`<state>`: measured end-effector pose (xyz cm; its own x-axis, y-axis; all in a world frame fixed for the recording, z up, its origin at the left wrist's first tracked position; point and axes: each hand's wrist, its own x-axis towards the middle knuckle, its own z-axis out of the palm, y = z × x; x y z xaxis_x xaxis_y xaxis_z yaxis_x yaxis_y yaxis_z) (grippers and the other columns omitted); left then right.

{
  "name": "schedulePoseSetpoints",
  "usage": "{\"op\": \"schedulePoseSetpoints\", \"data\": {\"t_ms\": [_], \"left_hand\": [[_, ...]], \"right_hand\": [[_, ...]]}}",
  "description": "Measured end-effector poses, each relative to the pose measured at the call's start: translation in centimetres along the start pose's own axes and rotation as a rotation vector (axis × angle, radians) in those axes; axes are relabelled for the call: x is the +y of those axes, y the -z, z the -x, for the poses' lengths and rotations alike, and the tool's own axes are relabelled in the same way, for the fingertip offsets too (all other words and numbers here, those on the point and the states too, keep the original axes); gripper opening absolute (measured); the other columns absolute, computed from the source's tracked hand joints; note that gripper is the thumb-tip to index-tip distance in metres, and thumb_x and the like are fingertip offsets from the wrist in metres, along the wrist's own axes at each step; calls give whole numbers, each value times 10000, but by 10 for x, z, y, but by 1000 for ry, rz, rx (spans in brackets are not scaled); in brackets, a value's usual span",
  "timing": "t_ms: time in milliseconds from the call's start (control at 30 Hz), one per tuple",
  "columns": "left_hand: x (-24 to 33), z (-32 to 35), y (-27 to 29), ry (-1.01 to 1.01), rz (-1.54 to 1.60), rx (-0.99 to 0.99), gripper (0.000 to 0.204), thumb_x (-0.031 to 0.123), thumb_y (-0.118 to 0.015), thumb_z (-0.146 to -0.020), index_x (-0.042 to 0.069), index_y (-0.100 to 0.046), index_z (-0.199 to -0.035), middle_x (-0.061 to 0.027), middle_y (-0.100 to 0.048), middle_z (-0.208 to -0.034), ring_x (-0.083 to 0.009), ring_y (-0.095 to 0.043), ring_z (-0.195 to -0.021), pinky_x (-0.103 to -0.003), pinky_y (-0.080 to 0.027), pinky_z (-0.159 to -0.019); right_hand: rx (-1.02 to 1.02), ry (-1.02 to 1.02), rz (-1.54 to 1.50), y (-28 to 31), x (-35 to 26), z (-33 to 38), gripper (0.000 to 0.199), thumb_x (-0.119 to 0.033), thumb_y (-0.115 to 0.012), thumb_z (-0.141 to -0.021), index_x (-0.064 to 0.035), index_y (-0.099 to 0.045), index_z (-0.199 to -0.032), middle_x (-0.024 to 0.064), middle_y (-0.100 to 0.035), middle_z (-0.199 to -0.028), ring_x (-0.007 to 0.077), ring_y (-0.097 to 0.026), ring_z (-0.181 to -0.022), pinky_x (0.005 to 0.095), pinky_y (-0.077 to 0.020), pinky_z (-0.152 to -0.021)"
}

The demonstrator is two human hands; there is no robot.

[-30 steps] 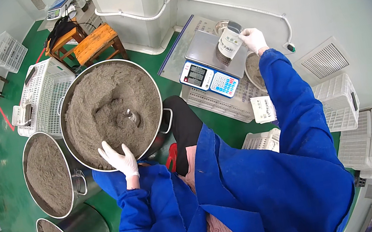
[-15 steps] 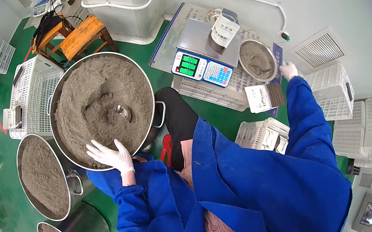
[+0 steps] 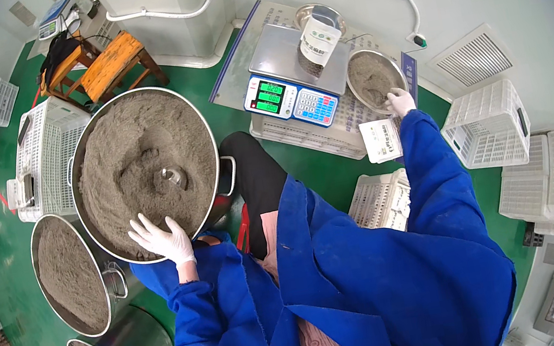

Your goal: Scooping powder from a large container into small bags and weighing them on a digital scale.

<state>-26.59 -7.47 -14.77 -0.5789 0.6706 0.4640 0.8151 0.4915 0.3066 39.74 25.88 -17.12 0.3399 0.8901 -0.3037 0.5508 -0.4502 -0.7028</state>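
My left hand, in a white glove, rests with spread fingers at the near rim of a large steel pot of grey-brown powder. A metal scoop lies in that powder. At the right, my gloved right hand reaches the near edge of a steel bowl holding similar powder. Its fingers are closed; what they hold is hidden. Just below that hand stands a white-labelled pouch, partly covered by my sleeve. Another pouch stands on the digital scale left of the bowl.
Two more steel pots of powder stand at the lower left. A white crate and wooden stools are behind them. White baskets stand along the right wall. Another small steel bowl sits behind the scale.
My right hand has moved left and nearer, from beyond the bowl's right side to its near edge. My left hand stays at the pot's rim. The view has shifted slightly.
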Motion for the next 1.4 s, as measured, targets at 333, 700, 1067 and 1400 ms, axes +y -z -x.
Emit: {"op": "schedulePoseSetpoints", "data": {"t_ms": [333, 700, 1067, 1400], "left_hand": [[4, -1, -12, -69, -13, -62, 599, 161, -710, -891, 19, -544, -1449, -256, -452, -1547, -507, -290, -1488, -594, -269, -1219], [9, 0, -11, -89, -42, -100, 517, 162, -707, -893, 14, -608, -1378, -247, -490, -1517, -498, -318, -1477, -588, -294, -1215], [7, 1, -14, -91, -27, -135, 474, 176, -704, -898, 73, -633, -1355, -197, -492, -1528, -477, -311, -1493, -572, -316, -1205], [12, 1, -5, -52, 32, -149, 429, 155, -708, -877, 56, -667, -1292, -173, -503, -1522, -453, -314, -1497, -566, -301, -1212]], "right_hand": [[343, 236, 459, 34, -30, 1, 332, -301, -524, -1027, -84, -753, -1131, 141, -774, -903, 313, -751, -908, 430, -563, -864], [194, -191, -467, 8, 31, -23, 296, -178, -461, -1065, 4, -628, -1229, 165, -787, -925, 217, -752, -715, 333, -565, -581], [200, -323, -928, 85, 23, -8, 400, -304, -373, -1106, -68, -696, -1114, 21, -702, -841, 131, -601, -640, 288, -504, -578], [-47, -13, -1012, 98, -164, -14, 438, -360, -390, -1114, -73, -721, -1107, -45, -567, -763, 116, -503, -687, 299, -440, -642]]}}
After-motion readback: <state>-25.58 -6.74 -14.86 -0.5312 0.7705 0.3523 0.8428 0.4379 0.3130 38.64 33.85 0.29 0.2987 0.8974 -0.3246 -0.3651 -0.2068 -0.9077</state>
